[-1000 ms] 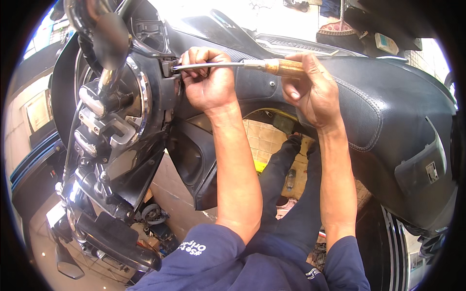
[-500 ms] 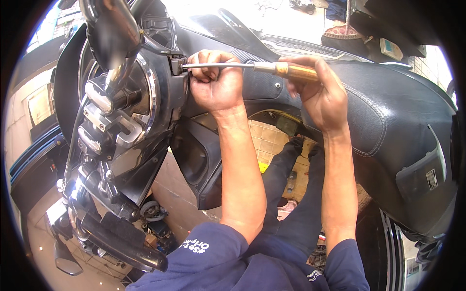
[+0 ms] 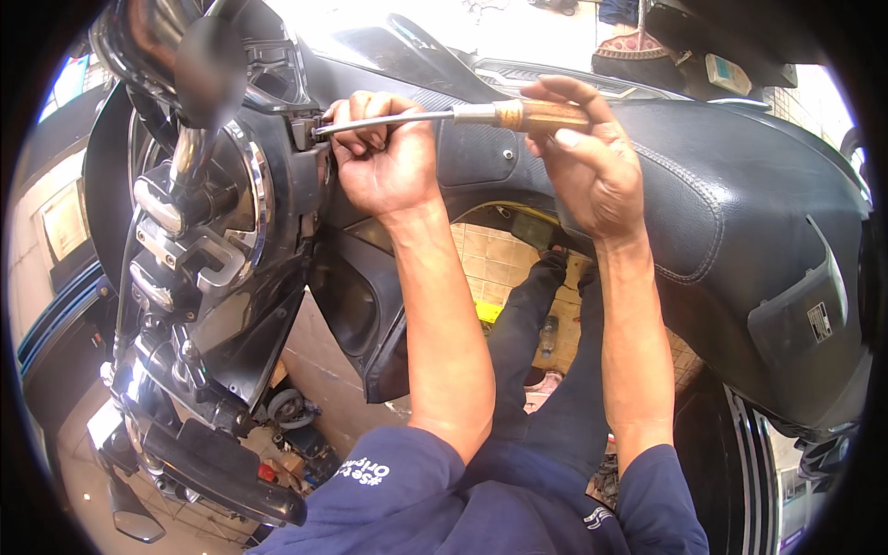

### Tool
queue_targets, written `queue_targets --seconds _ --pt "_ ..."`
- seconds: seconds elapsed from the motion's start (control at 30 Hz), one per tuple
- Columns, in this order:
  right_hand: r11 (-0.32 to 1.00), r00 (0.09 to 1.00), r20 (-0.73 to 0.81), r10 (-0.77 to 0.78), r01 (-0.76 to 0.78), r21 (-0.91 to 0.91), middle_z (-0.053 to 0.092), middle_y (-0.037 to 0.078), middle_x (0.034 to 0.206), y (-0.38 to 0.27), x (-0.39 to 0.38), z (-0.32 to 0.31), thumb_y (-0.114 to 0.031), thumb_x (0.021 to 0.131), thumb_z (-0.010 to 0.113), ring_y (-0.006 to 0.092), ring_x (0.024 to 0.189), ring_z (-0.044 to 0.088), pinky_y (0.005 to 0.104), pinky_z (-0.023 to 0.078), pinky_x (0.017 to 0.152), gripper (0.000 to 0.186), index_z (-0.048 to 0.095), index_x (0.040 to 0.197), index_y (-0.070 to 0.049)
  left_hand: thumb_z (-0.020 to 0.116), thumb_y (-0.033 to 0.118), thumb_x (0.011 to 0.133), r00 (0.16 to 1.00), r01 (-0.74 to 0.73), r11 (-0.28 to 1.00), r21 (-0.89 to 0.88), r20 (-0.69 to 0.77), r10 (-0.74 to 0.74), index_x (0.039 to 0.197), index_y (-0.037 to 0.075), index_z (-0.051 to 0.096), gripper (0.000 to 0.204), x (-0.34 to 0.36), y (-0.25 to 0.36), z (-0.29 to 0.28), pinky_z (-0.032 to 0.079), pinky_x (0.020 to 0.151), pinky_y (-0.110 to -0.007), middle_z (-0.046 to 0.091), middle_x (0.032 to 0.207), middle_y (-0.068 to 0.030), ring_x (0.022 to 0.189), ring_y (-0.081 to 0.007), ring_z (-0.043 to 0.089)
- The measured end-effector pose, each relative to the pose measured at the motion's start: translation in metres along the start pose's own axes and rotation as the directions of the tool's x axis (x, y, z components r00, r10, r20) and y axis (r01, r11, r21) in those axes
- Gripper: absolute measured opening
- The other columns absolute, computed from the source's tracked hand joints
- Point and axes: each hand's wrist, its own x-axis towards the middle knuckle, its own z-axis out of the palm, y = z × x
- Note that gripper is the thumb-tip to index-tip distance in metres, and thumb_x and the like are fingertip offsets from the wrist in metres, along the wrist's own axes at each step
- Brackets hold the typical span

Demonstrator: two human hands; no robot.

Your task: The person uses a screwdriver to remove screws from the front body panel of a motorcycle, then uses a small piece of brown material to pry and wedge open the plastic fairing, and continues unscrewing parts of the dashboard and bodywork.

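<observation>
A screwdriver with a wooden handle and a long metal shaft lies nearly level across both hands. My right hand is closed loosely round its handle, thumb on the near side. The shaft passes over the curled fingers of my left hand, palm facing up. Its tip meets a small dark plastic bracket at the scooter's front panel. My left fingers are closed beside that bracket; what they pinch, if anything, is hidden.
The black scooter seat spans the right. At left stand the chrome handlebar clamp and a black grip, with a mirror below. A dark side panel hangs under my left forearm. A bottle stands on the tiled floor.
The scooter and both hands have shifted a little left and up in the picture. My right thumb has come forward over the handle, and the screwdriver slopes slightly more.
</observation>
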Motion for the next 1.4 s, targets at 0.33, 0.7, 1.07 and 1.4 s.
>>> queue_targets --seconds 0.33,0.7,1.07,1.4 --pt "0.993 0.988 0.107 0.112 -0.108 -0.046 0.067 0.019 0.11 -0.001 0.004 -0.026 -0.013 0.102 0.05 0.0164 0.079 0.062 0.0257 0.048 0.064 0.027 0.056 0.122 0.004 0.051 0.005 0.08 0.999 -0.023 0.999 0.044 -0.042 0.025 0.057 0.016 0.03 0.034 0.002 -0.003 0.001 0.027 0.054 -0.025 0.021 0.053 0.0047 0.05 -0.0094 0.022" --pt "0.993 0.972 0.202 0.121 -0.12 -0.019 0.067 0.019 0.112 -0.004 0.008 -0.026 -0.01 0.101 0.05 0.0204 0.086 0.065 0.0304 0.052 0.072 0.024 0.059 0.118 0.003 0.039 0.013 0.095 0.992 -0.092 0.933 0.348 -0.046 0.115 0.062 0.015 0.035 0.032 -0.008 -0.004 -0.02 0.032 0.051 -0.026 0.025 0.054 0.0026 0.05 -0.0113 0.026" --pt "0.997 1.0 -0.009 -0.03 0.029 -0.067 0.067 0.02 0.111 -0.001 0.001 -0.007 -0.008 0.097 0.051 0.0203 0.085 0.063 0.033 0.051 0.076 0.033 0.052 0.127 0.004 0.049 0.025 0.092 0.978 -0.206 0.723 0.659 0.129 0.161 0.108 0.005 0.066 0.031 -0.037 -0.012 -0.01 0.025 0.045 -0.027 0.035 0.058 0.0009 0.047 -0.0109 0.028" --pt "0.977 0.999 -0.031 -0.032 0.024 -0.211 0.064 0.022 0.119 -0.003 -0.002 0.001 -0.012 0.097 0.048 0.0176 0.082 0.06 0.0283 0.048 0.07 0.034 0.054 0.126 0.006 0.06 0.031 0.101 0.97 -0.218 0.758 0.615 0.05 0.239 0.112 0.013 0.065 0.023 -0.042 -0.015 -0.001 0.023 0.043 -0.025 0.029 0.059 0.0045 0.045 -0.0086 0.024"
